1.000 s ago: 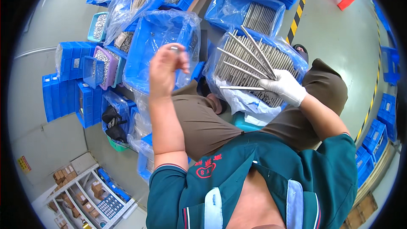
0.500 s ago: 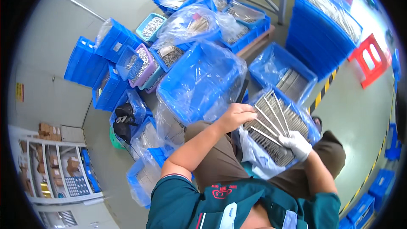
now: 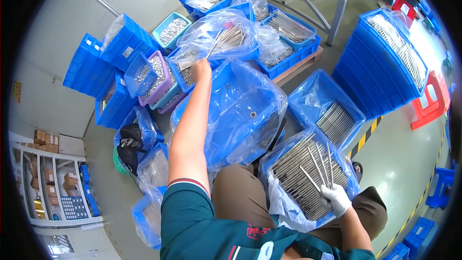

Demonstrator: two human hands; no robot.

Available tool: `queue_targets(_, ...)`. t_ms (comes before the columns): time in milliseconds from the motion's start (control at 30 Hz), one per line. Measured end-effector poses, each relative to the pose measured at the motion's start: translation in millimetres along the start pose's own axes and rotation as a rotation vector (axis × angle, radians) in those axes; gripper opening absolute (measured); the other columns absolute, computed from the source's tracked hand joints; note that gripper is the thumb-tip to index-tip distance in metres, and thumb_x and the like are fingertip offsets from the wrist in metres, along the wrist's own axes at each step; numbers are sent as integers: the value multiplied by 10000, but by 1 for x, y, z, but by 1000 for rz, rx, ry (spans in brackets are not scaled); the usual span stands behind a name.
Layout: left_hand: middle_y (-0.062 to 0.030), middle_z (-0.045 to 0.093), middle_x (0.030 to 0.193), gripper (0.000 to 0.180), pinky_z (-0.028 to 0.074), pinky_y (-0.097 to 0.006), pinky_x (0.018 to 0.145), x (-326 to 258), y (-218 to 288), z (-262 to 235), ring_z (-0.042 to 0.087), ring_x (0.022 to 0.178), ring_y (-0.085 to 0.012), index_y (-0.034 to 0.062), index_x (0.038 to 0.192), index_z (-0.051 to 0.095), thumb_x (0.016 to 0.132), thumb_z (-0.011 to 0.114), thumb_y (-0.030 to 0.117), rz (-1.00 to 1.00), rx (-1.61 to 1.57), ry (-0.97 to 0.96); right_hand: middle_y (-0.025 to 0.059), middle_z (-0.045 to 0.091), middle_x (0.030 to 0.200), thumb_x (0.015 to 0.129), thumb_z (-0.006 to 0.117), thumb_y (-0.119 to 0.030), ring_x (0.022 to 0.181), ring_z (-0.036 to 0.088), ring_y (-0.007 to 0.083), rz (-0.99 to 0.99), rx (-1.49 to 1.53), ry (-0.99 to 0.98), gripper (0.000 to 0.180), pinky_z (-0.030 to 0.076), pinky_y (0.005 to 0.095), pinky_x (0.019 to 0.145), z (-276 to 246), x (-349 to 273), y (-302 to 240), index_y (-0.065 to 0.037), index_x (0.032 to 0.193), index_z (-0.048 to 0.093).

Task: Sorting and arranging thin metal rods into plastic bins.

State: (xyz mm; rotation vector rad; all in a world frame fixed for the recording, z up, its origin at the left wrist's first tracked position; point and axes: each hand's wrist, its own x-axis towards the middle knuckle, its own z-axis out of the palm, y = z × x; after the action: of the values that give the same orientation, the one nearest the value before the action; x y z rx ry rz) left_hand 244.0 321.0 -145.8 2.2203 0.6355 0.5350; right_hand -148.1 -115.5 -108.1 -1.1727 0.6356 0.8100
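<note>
left hand (image 3: 201,70) – grip closed on 1 metal rod (image 3: 215,44) | right hand (image 3: 335,198) – gloved, grip holding several rods (image 3: 318,163)

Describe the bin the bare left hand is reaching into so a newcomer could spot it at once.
Start from the big empty bag-lined blue crate in front of the person's knees. Just beyond it, where the left hand extends a thin metal rod, sits a blue bin lined with clear plastic. Unlike the purple tray of small parts to its left, it holds long thin rods under a billowing bag.
</note>
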Motion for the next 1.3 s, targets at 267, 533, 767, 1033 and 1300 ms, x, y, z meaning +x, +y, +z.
queue_targets(267, -40, 467, 591, 247, 243, -273, 367, 21, 17, 97, 339, 395, -131, 73, 786, 496, 878, 543, 297, -655, -697, -370, 18, 462, 518, 892, 586, -263, 376, 365, 78, 54, 38, 62, 271, 256, 200, 358, 0, 13, -5, -20, 774, 571)
queue_targets(533, -54, 453, 662, 117, 292, -306, 389, -15, 0, 38, 379, 462, -165, 63, 814, 510, 737, 592, 34, -622, -548, -380, -8, 454, 541, 884, 579, -226, 468, 411, 82, -45, -80, 88, 224, 331, 221, 448, 13, 5, 5, -41, 761, 551)
queue_targets(767, -126, 597, 900, 196, 504, -296, 680, -183, 52, -42, 583, 757, -186, -1, 1006, 551, 816, 570, -47, -548, -1004, -1004, 123, 559, 585, 877, 520, -346, 561, 562, 225, -448, -629, 301, 367, 438, 342, 586, 5, 6, 11, -12, 740, 588)
queue_targets(1033, -86, 671, 949, 244, 440, -246, 708, -329, 101, -90, 591, 749, -117, 66, 1014, 566, 894, 597, 275, -240, -905, -1288, 23, 494, 527, 892, 512, -346, 513, 476, 114, -571, -578, 280, 381, 395, 274, 537, 14, -36, 6, -30, 680, 522)
queue_targets(1300, -137, 664, 937, 314, 468, -263, 730, -353, 100, -98, 625, 775, -162, 15, 1036, 584, 894, 591, 295, -63, -885, -1382, 191, 602, 731, 865, 554, -338, 744, 604, 366, -840, -822, 454, 302, 466, 408, 676, 2, -52, 26, -45, 868, 628)
